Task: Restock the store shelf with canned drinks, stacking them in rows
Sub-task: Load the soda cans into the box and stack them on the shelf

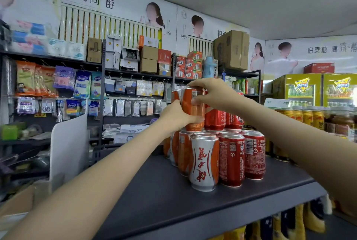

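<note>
Left hand low, right hand high, both clamp the orange metal can upright; likely to seat it squarely atop the bottom row of cans.

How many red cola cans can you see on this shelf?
4: two bottom red cans in front, two upper red cans stacked on them. More may hide behind.

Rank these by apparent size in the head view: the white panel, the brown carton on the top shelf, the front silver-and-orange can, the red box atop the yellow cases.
1. white panel
2. silver-and-orange can and brown carton: about alike. The can is much nearer the camera, so I won't rank them.
3. red box, smallest
</note>
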`<move>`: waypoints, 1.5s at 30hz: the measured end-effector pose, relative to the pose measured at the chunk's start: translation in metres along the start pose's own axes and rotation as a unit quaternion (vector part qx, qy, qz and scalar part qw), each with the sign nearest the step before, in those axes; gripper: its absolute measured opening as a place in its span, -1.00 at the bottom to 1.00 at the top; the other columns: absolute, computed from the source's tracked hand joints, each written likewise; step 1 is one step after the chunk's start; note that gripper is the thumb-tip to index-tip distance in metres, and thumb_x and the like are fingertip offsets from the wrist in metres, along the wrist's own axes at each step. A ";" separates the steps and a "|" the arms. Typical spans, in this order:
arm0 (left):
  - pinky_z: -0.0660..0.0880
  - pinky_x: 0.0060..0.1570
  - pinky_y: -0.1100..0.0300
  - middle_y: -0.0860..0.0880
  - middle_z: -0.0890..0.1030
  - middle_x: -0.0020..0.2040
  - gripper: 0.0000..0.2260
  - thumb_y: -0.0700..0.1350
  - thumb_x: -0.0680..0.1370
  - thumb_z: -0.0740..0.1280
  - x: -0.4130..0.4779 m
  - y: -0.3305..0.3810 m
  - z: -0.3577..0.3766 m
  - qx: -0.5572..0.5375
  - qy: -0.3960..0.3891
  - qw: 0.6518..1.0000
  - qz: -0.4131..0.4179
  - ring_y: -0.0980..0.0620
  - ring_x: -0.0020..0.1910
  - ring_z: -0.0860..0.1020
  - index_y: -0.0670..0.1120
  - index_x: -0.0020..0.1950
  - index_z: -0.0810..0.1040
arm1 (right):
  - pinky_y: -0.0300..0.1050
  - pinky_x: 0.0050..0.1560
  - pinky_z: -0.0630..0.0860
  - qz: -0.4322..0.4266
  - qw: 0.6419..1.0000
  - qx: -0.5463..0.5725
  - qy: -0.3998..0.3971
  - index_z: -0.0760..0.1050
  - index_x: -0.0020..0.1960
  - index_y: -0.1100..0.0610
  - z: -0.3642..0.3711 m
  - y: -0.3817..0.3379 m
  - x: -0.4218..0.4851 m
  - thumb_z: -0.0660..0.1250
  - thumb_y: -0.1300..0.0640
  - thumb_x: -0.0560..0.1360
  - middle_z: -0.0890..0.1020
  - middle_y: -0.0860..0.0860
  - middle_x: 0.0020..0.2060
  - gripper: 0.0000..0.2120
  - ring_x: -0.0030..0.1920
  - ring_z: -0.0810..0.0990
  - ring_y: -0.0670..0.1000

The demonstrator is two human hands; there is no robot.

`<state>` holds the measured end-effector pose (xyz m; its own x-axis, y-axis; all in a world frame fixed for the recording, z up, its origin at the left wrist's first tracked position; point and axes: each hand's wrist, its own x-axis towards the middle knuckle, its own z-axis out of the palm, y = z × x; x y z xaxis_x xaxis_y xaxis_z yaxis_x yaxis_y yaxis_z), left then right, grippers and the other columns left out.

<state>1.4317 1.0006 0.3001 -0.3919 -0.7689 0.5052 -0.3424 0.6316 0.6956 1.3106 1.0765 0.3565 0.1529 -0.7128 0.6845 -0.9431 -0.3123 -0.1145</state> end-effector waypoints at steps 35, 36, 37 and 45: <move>0.48 0.11 0.13 0.05 0.54 0.13 -0.41 -0.02 0.36 0.53 -0.027 0.001 0.003 -0.029 0.025 0.999 0.004 0.06 0.10 0.52 0.02 0.27 0.30 | -0.03 0.44 -0.14 -0.074 0.986 -0.149 0.017 -0.05 0.55 0.00 0.023 0.020 -0.027 0.37 -0.05 0.46 0.04 -0.06 0.53 -0.17 0.51 -0.03 -0.04; 0.49 0.15 0.07 0.05 0.55 0.13 -0.39 -0.02 0.34 0.54 -0.029 0.001 0.003 -0.032 0.024 0.999 0.004 0.06 0.11 0.53 0.03 0.28 0.30 | -0.03 0.44 -0.15 -0.073 0.986 -0.148 0.020 -0.05 0.55 0.00 0.023 0.020 -0.029 0.37 -0.05 0.47 0.04 -0.06 0.53 -0.18 0.52 -0.04 -0.04; 0.50 0.17 0.03 0.05 0.55 0.13 -0.39 -0.02 0.34 0.54 -0.031 0.002 0.003 -0.032 0.023 0.999 0.005 0.06 0.10 0.54 0.05 0.27 0.30 | -0.04 0.44 -0.15 -0.072 0.987 -0.145 0.021 -0.05 0.55 0.00 0.022 0.021 -0.031 0.37 -0.04 0.47 0.04 -0.06 0.53 -0.18 0.52 -0.04 -0.04; 0.32 -0.17 0.41 0.14 0.49 0.06 -0.54 -0.12 0.47 0.43 -0.069 0.026 -0.003 0.051 0.075 0.995 0.050 0.19 0.02 0.43 0.01 0.30 0.32 | 0.06 0.49 -0.02 -0.085 0.992 -0.094 0.027 0.01 0.54 0.05 0.005 0.020 -0.059 0.35 0.05 0.50 0.10 0.00 0.52 -0.26 0.52 0.02 0.01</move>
<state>1.4520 1.0692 0.2845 -0.2993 -0.7035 0.6446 -0.3953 0.7063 0.5873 1.2842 1.1089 0.3099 0.3023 -0.6232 0.7212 -0.9445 -0.2979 0.1385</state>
